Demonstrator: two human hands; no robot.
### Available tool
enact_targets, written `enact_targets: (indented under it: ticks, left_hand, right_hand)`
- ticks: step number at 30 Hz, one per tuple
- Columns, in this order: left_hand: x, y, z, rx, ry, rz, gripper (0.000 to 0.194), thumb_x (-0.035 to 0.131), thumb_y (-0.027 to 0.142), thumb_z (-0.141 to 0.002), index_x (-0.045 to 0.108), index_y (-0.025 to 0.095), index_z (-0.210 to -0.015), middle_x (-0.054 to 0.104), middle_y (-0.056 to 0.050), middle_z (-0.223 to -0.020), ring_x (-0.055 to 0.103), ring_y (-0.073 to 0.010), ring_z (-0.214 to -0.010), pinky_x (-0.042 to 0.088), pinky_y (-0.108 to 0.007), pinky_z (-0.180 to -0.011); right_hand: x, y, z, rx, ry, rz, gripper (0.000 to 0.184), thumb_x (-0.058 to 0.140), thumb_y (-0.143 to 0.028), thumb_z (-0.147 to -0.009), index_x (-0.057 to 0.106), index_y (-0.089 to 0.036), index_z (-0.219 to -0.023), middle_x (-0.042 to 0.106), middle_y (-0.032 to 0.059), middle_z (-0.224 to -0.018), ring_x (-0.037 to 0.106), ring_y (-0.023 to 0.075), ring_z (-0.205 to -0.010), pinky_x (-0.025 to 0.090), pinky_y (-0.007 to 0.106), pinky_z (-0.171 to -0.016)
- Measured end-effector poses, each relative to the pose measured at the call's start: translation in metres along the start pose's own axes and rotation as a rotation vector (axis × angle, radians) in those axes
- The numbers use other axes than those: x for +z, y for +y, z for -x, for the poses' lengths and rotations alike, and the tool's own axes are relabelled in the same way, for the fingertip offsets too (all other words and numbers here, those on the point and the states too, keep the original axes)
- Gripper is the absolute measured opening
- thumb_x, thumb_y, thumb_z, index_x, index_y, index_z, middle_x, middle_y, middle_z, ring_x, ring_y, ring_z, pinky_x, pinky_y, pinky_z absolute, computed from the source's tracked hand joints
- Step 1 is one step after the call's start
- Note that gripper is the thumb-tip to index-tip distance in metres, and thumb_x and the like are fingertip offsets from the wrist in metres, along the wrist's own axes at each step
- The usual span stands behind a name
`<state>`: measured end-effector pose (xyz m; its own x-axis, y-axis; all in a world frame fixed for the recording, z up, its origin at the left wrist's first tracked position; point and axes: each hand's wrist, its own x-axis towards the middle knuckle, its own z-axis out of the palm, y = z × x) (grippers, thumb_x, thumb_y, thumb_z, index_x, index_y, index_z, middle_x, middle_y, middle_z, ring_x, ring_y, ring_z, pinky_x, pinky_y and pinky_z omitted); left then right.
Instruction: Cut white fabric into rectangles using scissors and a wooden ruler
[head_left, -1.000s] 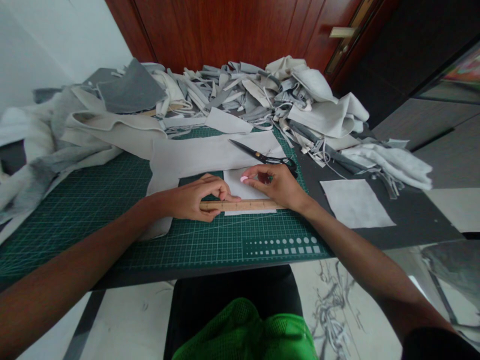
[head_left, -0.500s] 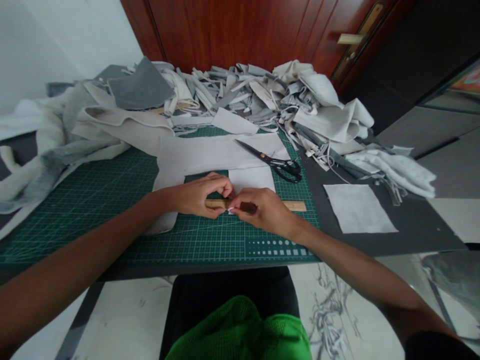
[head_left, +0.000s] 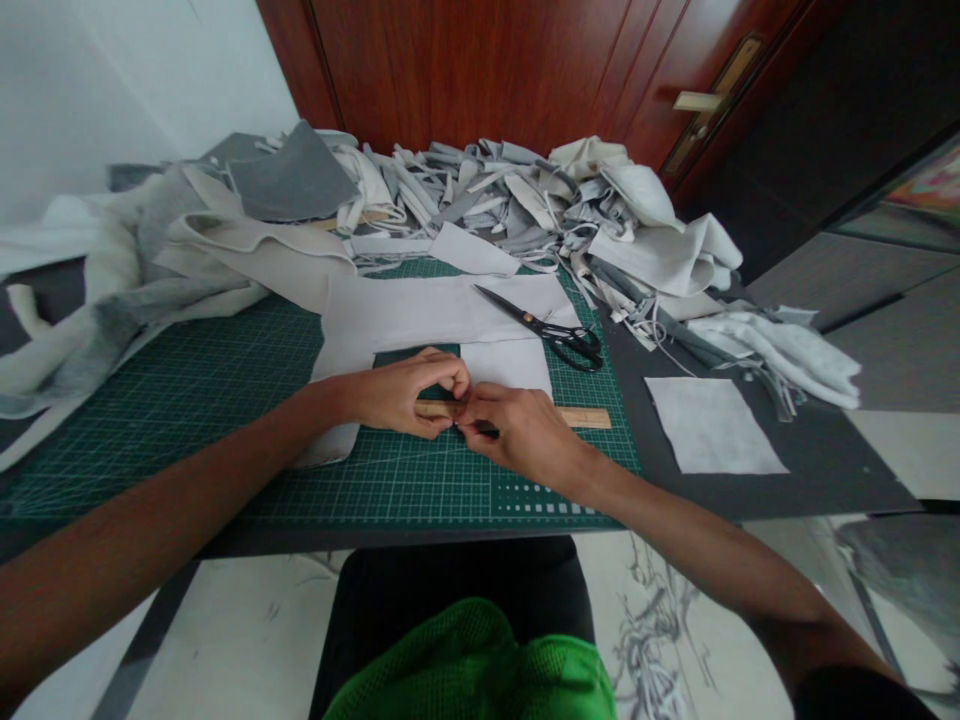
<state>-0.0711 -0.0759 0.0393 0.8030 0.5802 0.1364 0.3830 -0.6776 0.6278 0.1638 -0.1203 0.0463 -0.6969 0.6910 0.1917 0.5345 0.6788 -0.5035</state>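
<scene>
A wooden ruler point(head_left: 589, 417) lies across the green cutting mat point(head_left: 405, 490), its middle covered by my hands. My left hand point(head_left: 401, 395) pinches the ruler's left part between fingertips and thumb. Right beside it, my right hand point(head_left: 521, 432) rests over the ruler and grips a small dark tool point(head_left: 487, 429), mostly hidden by the fingers. Just above the ruler lies a white fabric piece point(head_left: 506, 363). Black-handled scissors point(head_left: 544, 328) rest on a long pale felt strip point(head_left: 442, 312) beyond it.
A large heap of grey and cream fabric scraps point(head_left: 510, 195) fills the table's far side, with thick pale felt point(head_left: 247, 245) at the left. A white square of fabric point(head_left: 712, 425) lies on a dark board point(head_left: 825, 470) to the right. A wooden door stands behind.
My right hand has come down from above the ruler onto it, next to my left hand. The ruler sits further right under my hands, and the view has shifted slightly.
</scene>
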Motion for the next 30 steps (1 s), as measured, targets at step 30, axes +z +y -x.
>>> enact_targets:
  ticks: [30]
  left_hand:
    - [-0.002,-0.001,0.001,0.07,-0.06,-0.055,0.036,0.069,0.02,-0.085,0.072,0.03,-0.119,0.07,-0.004,-0.119,0.058,-0.0245,-0.117,0.04,-0.04,-0.109]
  right_hand:
    - [-0.026,0.016,0.021,0.038,-0.036,0.076,0.015,0.063,-0.013,-0.088,0.076,-0.021,-0.088,0.075,0.0028,-0.092,0.063,0.0153,-0.07,0.037,0.033,-0.062]
